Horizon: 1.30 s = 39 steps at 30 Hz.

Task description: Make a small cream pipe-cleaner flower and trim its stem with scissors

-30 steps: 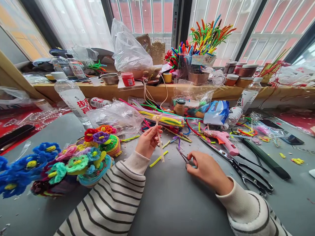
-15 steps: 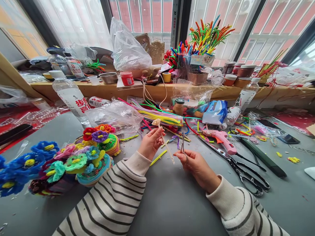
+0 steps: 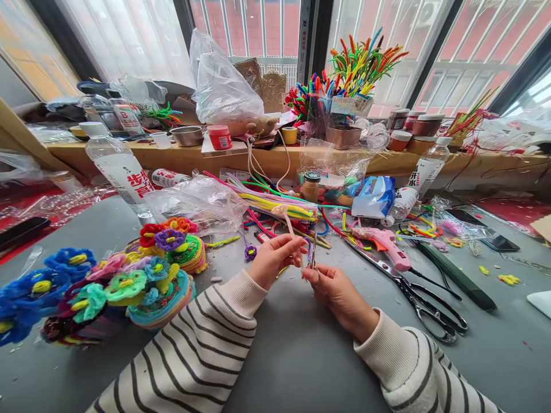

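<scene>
My left hand (image 3: 278,257) is closed, pinching a cream pipe cleaner (image 3: 289,222) whose upper end is curled into a small shape. The stem runs down between my two hands. In my closed right hand (image 3: 338,289) is a small pair of metal scissors (image 3: 314,252), blades pointing up. The fingertips of both hands nearly meet beside the stem; whether the right fingers touch it I cannot tell. Left of my hands stand fuzzy pipe-cleaner flowers (image 3: 129,284) in several colours. A small purple flower (image 3: 250,252) lies close to my left hand.
A pink glue gun (image 3: 390,248) and large black-handled scissors (image 3: 424,307) lie on the right. Behind my hands is a bundle of pipe cleaners (image 3: 279,203). A water bottle (image 3: 123,172) stands at the left. Jars and more pipe cleaners crowd the wooden ledge (image 3: 150,159).
My left hand has moved right and down, bringing the cream pipe cleaner up to the scissors. The purple flower has come into view. My right hand has shifted slightly left.
</scene>
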Motion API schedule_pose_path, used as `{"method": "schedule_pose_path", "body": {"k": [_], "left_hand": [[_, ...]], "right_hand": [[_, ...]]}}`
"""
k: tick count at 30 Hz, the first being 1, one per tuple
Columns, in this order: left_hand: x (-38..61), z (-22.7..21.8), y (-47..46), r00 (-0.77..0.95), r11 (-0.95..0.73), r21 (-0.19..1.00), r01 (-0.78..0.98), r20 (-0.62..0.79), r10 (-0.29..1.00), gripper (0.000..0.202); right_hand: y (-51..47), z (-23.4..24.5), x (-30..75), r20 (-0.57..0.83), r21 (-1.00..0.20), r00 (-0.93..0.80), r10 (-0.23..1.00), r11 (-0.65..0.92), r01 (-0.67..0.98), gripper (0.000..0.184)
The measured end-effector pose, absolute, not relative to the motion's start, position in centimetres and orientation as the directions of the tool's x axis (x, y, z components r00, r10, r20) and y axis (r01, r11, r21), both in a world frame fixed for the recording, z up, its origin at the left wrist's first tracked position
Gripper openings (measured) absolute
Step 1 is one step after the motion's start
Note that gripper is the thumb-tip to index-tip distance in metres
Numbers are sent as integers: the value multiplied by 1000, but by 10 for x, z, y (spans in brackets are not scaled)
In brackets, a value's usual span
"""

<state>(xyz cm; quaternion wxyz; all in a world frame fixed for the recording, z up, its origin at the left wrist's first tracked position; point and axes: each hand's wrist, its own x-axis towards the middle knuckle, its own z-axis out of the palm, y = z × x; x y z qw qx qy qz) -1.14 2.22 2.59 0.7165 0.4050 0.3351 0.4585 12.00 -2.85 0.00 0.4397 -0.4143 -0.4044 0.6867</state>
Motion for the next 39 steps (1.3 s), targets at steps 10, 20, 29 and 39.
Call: {"method": "schedule_pose_path", "body": {"k": [10, 20, 29, 39], "left_hand": [[-22, 29, 26, 217, 155, 842, -517, -47, 975, 22], [-18, 31, 24, 262, 220, 825, -520, -91, 961, 24], [-16, 30, 22, 283, 211, 868, -449, -86, 955, 24], [-16, 29, 23, 222, 184, 881, -435, -93, 970, 24]], "right_hand": [[-35, 2, 119, -83, -993, -553, 829, -118, -28, 56], [-41, 7, 119, -72, -963, -671, 738, 123, 239, 69], [-42, 9, 119, -78, -949, -614, 785, 131, 288, 67], [-40, 5, 119, -53, -957, -583, 810, 125, 261, 60]]}}
